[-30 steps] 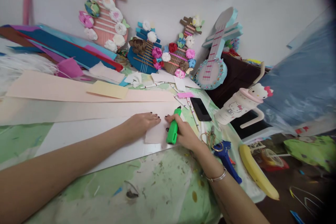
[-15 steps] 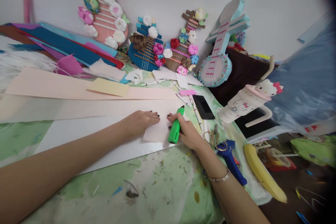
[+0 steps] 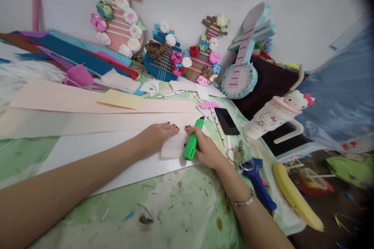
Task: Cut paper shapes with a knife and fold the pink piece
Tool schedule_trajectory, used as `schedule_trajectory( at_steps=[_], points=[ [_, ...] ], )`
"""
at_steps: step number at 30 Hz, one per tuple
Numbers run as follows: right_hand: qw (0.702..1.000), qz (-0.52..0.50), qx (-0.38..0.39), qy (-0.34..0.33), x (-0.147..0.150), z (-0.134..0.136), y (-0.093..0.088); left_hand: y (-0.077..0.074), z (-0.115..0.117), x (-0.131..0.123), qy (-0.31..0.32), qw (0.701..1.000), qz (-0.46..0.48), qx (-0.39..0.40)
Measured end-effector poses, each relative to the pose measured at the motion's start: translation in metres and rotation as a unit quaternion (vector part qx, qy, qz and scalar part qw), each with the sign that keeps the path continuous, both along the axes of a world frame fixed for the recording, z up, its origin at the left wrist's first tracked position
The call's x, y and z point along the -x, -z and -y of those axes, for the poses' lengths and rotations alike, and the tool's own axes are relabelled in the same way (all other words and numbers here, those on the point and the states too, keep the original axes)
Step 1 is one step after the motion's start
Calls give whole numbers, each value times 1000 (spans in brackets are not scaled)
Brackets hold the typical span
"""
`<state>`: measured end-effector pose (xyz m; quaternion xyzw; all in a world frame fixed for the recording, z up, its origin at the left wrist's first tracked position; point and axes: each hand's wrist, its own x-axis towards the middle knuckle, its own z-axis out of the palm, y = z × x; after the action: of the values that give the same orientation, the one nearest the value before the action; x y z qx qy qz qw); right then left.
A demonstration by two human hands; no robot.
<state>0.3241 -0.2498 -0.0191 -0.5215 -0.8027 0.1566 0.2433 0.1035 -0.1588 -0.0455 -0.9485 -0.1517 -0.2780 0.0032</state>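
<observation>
Differs little from half a second ago. Presses left hand [image 3: 159, 136] flat, fingers extended, on small pale paper piece [image 3: 173, 148], as before. Keeps right hand [image 3: 208, 151] closed around green tool [image 3: 192, 144]; lower end now swung slightly leftward. Green tool: bright, stubby, dark tip pointing away, leaning along paper piece's right edge, above white board [image 3: 87, 155] on stained table [image 3: 175, 202].

Four craft guitars [image 3: 121, 15], one green cutter [image 3: 191, 146], one banana [image 3: 296, 198], one phone [image 3: 227, 121], one cup [image 3: 270, 118]
</observation>
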Motion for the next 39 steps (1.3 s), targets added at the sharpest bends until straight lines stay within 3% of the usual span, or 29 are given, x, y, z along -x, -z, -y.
schedule_trajectory(
  at_steps=[13, 22, 39],
  points=[
    [999, 4, 40, 7, -4, -4, 1, 7, -12, 3, 55, 997, 23, 57],
    [999, 7, 50, 15, -4, -3, 0, 22, -20, 8, 52, 993, 42, 100],
    [999, 1, 49, 13, -3, -2, 1, 27, -23, 5, 56, 970, 87, 218]
  ],
)
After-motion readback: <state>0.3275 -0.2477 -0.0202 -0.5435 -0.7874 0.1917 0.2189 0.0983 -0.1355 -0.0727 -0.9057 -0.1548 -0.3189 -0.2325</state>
